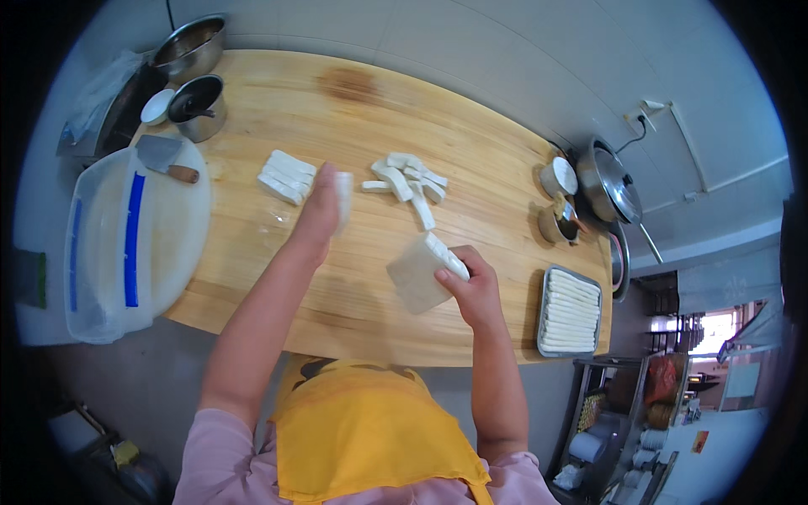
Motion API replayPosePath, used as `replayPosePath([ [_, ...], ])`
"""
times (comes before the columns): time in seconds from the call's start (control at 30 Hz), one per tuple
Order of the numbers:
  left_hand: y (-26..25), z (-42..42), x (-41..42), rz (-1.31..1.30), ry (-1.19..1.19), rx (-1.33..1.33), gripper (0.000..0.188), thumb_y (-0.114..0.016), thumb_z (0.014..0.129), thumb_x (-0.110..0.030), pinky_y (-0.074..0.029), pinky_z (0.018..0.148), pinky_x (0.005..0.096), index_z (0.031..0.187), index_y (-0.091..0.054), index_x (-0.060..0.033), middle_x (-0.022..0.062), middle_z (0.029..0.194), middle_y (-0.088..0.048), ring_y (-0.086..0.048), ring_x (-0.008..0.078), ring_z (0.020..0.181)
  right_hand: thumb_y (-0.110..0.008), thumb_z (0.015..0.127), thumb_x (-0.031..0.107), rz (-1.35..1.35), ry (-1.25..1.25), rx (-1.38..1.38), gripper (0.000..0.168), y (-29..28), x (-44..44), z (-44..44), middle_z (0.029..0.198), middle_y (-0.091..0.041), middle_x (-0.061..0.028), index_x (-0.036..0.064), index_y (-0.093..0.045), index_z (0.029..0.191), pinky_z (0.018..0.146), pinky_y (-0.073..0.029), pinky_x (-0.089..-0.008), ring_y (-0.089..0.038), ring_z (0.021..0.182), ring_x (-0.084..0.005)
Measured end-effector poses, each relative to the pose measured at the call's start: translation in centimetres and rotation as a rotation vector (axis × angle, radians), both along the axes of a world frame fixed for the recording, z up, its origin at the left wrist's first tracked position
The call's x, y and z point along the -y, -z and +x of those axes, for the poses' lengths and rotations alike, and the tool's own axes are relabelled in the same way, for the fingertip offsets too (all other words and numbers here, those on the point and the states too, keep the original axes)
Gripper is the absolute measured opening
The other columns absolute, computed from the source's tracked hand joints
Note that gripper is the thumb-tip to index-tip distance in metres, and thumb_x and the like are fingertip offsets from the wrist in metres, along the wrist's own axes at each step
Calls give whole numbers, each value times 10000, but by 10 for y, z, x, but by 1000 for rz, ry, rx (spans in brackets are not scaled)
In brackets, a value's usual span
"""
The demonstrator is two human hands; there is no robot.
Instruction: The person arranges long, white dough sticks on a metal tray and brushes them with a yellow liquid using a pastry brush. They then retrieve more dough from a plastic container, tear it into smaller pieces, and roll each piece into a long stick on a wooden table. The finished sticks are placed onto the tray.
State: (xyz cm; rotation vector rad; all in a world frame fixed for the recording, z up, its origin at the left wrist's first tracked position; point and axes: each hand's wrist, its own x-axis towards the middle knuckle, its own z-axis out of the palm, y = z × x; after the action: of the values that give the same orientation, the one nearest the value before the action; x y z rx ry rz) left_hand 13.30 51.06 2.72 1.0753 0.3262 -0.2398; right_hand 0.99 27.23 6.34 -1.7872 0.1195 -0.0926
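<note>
My left hand (317,211) is raised over the wooden table, with a blurred white dough-like piece (343,202) held against its palm side. Close to its left, several white strips (287,177) lie side by side in a block. My right hand (470,284) grips a clear plastic bag (413,284) at the side, with white strips (447,254) showing at its upper edge. Between and beyond my hands sits a loose heap of white strips (407,177), one pointing towards the bag. A small clear plastic scrap (274,221) appears to lie below the block.
At the right edge, a metal tray (541,315) holds rows of white strips. Behind it stand small containers (555,224) and a lidded metal pot (606,183). To the left are a clear plastic box (98,271), a round white board (189,221), a scraper (167,158) and metal pots (201,123).
</note>
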Motion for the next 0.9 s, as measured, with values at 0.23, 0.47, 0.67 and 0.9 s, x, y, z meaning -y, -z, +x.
replayPosePath([
  [0.23, -44, -47, 56, -332, 571, -351, 619, -466, 1015, -497, -430, 1079, 434, 1435, -443, -43, 166, 1397, -543, -545, 291, 1272, -852, 662, 104, -792, -144, 554, 414, -28, -6, -16, 1003, -615, -116, 98, -702, 1047, 824, -522, -411, -615, 942, -329],
  [0.47, -24, -64, 62, -444, 490, -116, 460, -643, 964, -242, -532, 962, 433, 1351, -482, -53, 113, 1256, -616, -623, 243, 1144, -823, 774, 294, -215, 56, 278, 604, 2, 16, -17, 1399, -484, -176, 110, -609, 1307, 1010, -472, -437, -511, 1259, -336],
  [0.67, -12, -79, 68, -157, 307, -104, 419, -613, 994, -333, -542, 878, 385, 1308, -503, -79, 81, 1169, -625, -636, 199, 1031, -502, 1048, 272, 99, 283, -18, 277, 18, -29, 2, 937, -626, -55, 7, -582, 1067, 765, -463, -289, -531, 893, -123],
  [0.9, -22, -62, 50, -205, -35, -250, 537, -417, 1039, -508, -525, 930, 404, 1340, -459, -66, 124, 1233, -576, -598, 260, 1075, -402, 1076, 363, 282, 513, 66, 367, 35, -24, 7, 823, -528, 6, 63, -571, 949, 748, -450, -297, -491, 794, -98],
])
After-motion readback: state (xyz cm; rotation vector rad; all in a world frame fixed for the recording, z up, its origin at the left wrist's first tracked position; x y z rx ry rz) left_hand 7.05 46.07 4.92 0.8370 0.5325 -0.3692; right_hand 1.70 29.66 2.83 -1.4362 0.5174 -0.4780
